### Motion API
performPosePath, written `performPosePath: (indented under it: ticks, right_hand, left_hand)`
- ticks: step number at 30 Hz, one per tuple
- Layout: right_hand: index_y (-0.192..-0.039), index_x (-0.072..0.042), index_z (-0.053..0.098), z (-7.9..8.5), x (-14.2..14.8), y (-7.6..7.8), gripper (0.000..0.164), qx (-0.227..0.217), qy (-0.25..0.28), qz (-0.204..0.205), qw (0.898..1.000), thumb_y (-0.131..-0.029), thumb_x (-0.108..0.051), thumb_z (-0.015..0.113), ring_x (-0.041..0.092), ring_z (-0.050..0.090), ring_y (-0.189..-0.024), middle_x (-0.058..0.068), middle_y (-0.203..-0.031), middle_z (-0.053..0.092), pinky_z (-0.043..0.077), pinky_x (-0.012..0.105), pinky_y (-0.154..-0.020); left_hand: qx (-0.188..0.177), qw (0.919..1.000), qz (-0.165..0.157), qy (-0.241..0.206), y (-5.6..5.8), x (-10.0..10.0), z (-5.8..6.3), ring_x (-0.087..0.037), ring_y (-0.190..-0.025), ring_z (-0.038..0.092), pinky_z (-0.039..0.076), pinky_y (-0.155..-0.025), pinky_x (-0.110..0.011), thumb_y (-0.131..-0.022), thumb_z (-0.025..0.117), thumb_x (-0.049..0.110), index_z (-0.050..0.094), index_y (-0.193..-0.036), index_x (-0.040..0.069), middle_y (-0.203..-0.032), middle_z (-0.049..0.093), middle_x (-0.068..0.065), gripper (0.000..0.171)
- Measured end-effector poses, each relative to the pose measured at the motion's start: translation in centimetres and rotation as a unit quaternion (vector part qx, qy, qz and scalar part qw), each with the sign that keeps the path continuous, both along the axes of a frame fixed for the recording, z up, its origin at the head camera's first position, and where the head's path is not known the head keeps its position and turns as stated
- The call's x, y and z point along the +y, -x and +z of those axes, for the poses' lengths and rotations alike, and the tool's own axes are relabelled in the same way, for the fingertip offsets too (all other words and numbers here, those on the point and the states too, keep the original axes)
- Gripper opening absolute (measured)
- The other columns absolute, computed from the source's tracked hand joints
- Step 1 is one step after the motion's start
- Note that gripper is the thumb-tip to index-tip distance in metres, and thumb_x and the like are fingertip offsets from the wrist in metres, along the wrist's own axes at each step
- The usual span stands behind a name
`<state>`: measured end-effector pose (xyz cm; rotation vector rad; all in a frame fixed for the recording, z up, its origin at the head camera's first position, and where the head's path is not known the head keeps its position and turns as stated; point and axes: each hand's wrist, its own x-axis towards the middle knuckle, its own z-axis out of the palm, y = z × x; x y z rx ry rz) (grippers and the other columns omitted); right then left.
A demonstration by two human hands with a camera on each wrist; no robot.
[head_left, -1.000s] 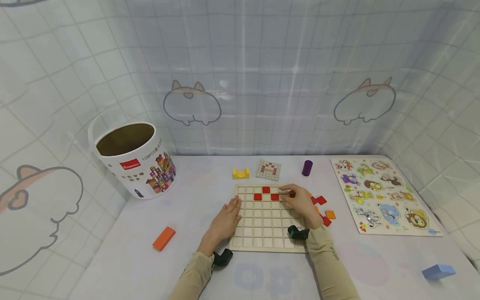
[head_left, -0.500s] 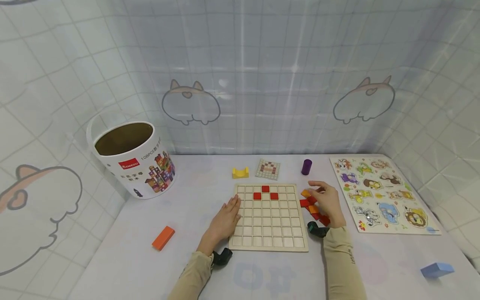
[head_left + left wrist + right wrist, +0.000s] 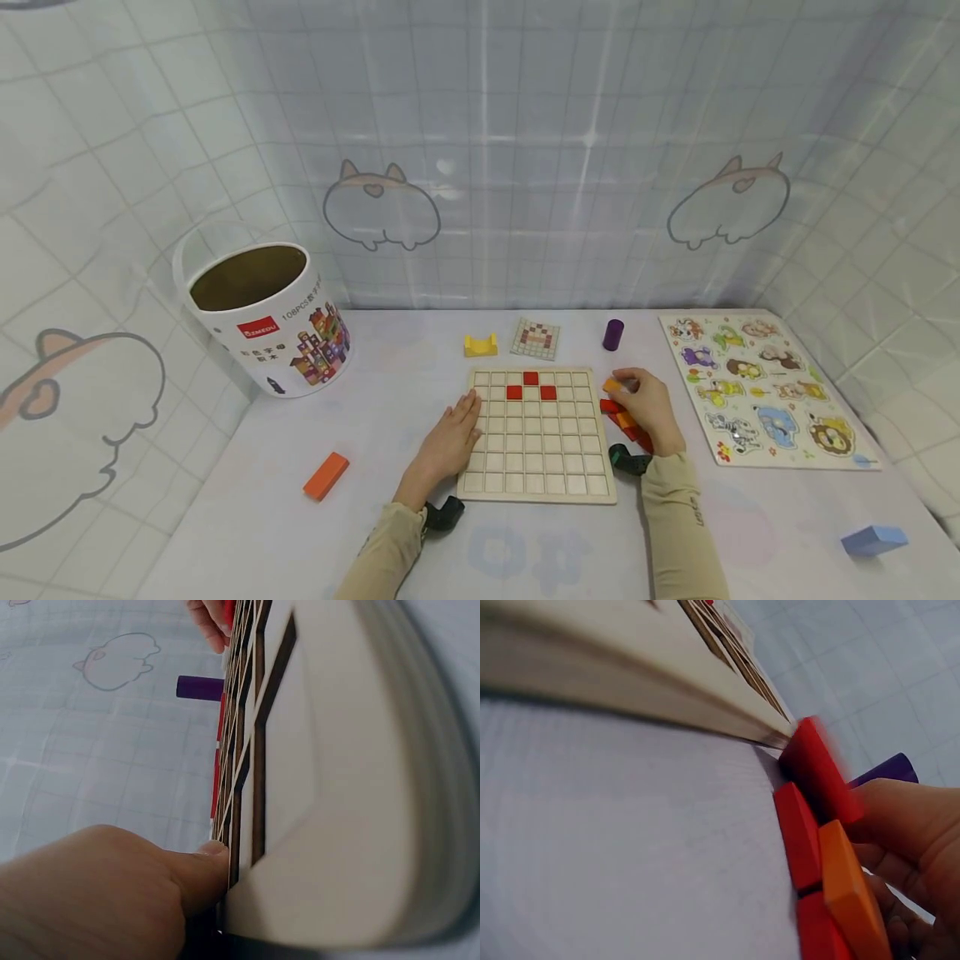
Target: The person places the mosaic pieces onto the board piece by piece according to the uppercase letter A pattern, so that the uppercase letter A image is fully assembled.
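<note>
A wooden grid board (image 3: 533, 441) lies in the middle of the table, with three red tiles (image 3: 531, 378) set in cells near its far edge. My left hand (image 3: 448, 440) rests with extended fingers on the board's left edge; its thumb touches the border in the left wrist view. Just right of the board, my right hand (image 3: 651, 408) is over a pile of red and orange tiles. In the right wrist view it pinches a tilted, blurred red tile (image 3: 817, 771) above the pile. An orange tile (image 3: 849, 889) leans over other red tiles (image 3: 798, 836) there.
Behind the board are a yellow block (image 3: 481, 346), a small pattern card (image 3: 536, 339) and a purple cylinder (image 3: 613, 335). An animal puzzle (image 3: 738, 454) lies right, a blue block (image 3: 874, 541) nearer. At left stand a white bucket (image 3: 262, 350) and an orange block (image 3: 326, 477).
My right hand has moved right from the board's far right corner to the tile pile, and its fingers have closed on a red tile. My left hand stays in place.
</note>
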<state>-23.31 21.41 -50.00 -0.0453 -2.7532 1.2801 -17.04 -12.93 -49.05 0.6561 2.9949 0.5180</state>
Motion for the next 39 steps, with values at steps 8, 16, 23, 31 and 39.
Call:
performPosePath:
  ticks: [8,16,23,31,39]
  right_hand:
    - [-0.111,0.0,0.068,-0.1,0.2,0.0,0.03,0.019,-0.03,-0.002,0.999,-0.085,-0.014,0.07,0.028,0.056,-0.087,0.019,-0.099,0.067,0.041,0.029,-0.07]
    - [-0.115,-0.003,0.067,0.3,0.0,-0.1,0.031,-0.005,-0.008,-0.011,1.0,-0.089,-0.018,0.068,0.027,0.054,-0.089,0.02,-0.109,0.066,0.041,0.026,-0.07]
    - [-0.119,-0.006,0.065,1.3,-0.7,-0.1,0.032,-0.01,0.013,-0.011,1.0,-0.091,-0.02,0.067,0.021,0.051,-0.079,0.016,-0.105,0.064,0.042,0.023,-0.06]
    - [-0.117,-0.002,0.066,2.9,-2.3,-0.6,0.029,0.043,0.043,0.031,0.998,-0.09,-0.012,0.067,0.016,0.048,-0.073,0.017,-0.106,0.065,0.037,0.019,-0.05]
    - [-0.117,-0.006,0.066,3.0,-5.5,-0.8,0.028,0.032,0.07,0.095,0.993,-0.089,-0.01,0.067,0.015,0.049,-0.077,0.014,-0.111,0.065,0.038,0.019,-0.051]
  left_hand:
    - [-0.004,0.9999,0.008,0.005,0.1,0.1,-0.2,-0.038,-0.145,0.028,0.028,-0.117,-0.053,-0.102,0.044,0.016,0.031,-0.148,-0.008,-0.158,0.026,-0.021,0.052]
    - [0.0,0.9999,0.007,0.008,0.1,0.1,-0.3,-0.038,-0.145,0.029,0.028,-0.117,-0.053,-0.103,0.043,0.016,0.032,-0.147,-0.008,-0.158,0.026,-0.021,0.052]
    - [-0.004,1.0,0.005,0.003,0.1,0.0,-0.2,-0.038,-0.146,0.028,0.027,-0.117,-0.053,-0.103,0.043,0.017,0.031,-0.148,-0.007,-0.158,0.026,-0.021,0.053]
    - [-0.001,1.0,0.002,0.0,0.1,-0.1,-0.2,-0.039,-0.145,0.028,0.027,-0.117,-0.053,-0.103,0.043,0.017,0.031,-0.148,-0.008,-0.158,0.026,-0.022,0.053]
    - [0.002,1.0,0.001,0.002,0.1,-0.1,-0.2,-0.039,-0.145,0.028,0.028,-0.117,-0.053,-0.103,0.043,0.017,0.031,-0.147,-0.008,-0.158,0.026,-0.022,0.053]
